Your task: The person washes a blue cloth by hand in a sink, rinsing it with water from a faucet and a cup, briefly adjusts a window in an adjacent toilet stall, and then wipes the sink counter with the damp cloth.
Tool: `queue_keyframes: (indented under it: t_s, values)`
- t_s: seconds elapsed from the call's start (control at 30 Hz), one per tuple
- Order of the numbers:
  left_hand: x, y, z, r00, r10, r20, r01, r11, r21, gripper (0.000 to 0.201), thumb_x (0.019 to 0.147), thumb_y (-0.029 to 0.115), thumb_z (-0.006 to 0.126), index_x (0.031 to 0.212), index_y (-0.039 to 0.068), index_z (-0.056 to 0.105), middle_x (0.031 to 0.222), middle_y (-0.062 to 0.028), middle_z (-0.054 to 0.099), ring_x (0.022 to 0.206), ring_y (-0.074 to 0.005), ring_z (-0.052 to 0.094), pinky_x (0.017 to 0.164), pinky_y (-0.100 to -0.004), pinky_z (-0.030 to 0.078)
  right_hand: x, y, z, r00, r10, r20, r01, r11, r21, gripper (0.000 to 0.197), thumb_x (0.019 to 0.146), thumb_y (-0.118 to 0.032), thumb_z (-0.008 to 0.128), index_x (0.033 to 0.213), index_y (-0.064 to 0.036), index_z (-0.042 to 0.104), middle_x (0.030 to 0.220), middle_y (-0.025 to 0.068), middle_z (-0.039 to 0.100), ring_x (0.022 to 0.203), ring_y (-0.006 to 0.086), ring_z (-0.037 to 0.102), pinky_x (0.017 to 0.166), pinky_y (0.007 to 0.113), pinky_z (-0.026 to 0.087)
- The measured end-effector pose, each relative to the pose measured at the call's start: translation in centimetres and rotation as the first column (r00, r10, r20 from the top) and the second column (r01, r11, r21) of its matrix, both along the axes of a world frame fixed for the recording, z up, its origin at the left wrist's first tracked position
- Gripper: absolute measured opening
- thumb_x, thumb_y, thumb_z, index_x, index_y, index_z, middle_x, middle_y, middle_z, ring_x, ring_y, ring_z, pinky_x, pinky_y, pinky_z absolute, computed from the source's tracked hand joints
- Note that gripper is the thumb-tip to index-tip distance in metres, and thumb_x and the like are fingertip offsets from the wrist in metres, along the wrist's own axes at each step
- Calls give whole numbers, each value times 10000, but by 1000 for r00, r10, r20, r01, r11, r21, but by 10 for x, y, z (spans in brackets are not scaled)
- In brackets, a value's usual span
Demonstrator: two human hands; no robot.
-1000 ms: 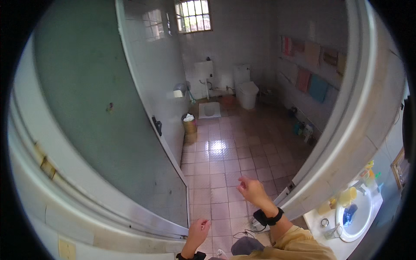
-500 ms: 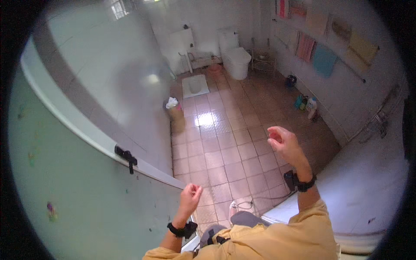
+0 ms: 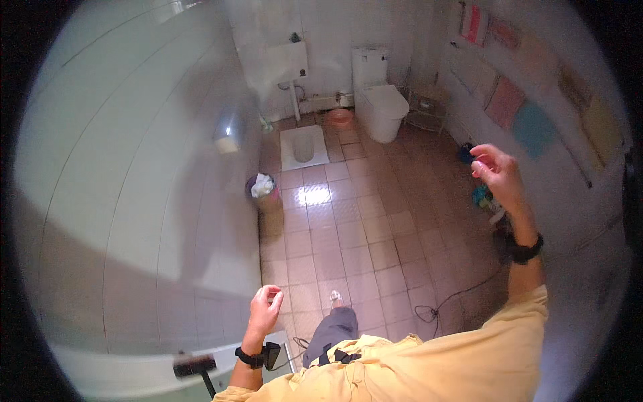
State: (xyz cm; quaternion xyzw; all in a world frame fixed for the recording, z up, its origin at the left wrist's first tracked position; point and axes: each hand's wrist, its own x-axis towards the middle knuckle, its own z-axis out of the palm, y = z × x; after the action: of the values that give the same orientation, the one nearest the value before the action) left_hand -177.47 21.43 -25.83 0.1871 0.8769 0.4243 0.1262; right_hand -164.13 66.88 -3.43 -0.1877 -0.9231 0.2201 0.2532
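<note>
My left hand [image 3: 266, 309] hangs low in the left half of the view, its fingers loosely bent and nothing seen in it. A black wristband with a small box sits on that wrist. Out to the right is my right hand [image 3: 501, 177], raised, with bent fingers apart from the thumb and no object visible between them. It overlaps the view of the bottles [image 3: 483, 196] by the right wall but seems well above them. Below my left forearm, the black door handle [image 3: 194, 366] is on the pale door's edge.
Brown floor tiles [image 3: 362, 231] stretch ahead. At the far end are a squat toilet [image 3: 318, 144], a pink basin [image 3: 340, 118] and a white toilet [image 3: 382, 114]. A waste bin [image 3: 268, 201] stands by the left wall. Towels [image 3: 506, 102] hang right. A dark cable [image 3: 462, 295] crosses the floor.
I have moved forward into the bathroom, so the fixtures look nearer and the door has slid to the lower left. My right hand is farther right and higher in the view.
</note>
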Motion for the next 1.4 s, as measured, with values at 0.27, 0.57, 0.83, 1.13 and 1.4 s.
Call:
queue_keyframes:
  t_s: [0.27,0.57,0.83,1.13,1.4]
  values:
    - [-175,47,-40,984,69,164,-72,997,11,178,830,152,591,924,1,583,845,-76,616,787,-142,588,711,-277,473,-193,126,4,925,-92,368,-28,950,310,228,786,-122,599,966,16,569,875,102,605,825,188,603,730,302,480]
    - [-356,120,-20,956,156,250,-139,987,-83,219,825,174,603,956,-1,583,863,-102,626,766,-158,592,704,-289,481,-454,244,41,995,96,7,-90,902,422,166,800,-141,597,916,-27,567,940,138,600,911,246,587,816,328,457]
    - [-464,139,-19,896,269,354,-184,949,-255,278,832,224,585,996,-1,590,900,-130,641,846,-183,604,756,-299,475,-724,260,68,947,220,-233,-144,942,304,175,809,-78,566,982,-57,557,822,77,629,721,184,620,658,287,510]
    - [-456,81,-107,539,786,301,-794,594,-129,238,849,242,565,950,29,596,739,-44,585,694,-115,540,566,-257,441,-1002,186,46,813,474,-338,-412,879,240,420,747,-112,567,1160,-48,525,1144,124,576,984,245,590,891,312,450]
    - [-297,106,-172,87,905,416,-996,76,44,272,855,235,543,1055,50,538,880,-73,575,682,-146,564,554,-247,463,-947,156,80,689,530,-494,-574,816,76,654,760,-161,577,1347,-50,312,1365,169,362,1260,292,357,1044,335,293]
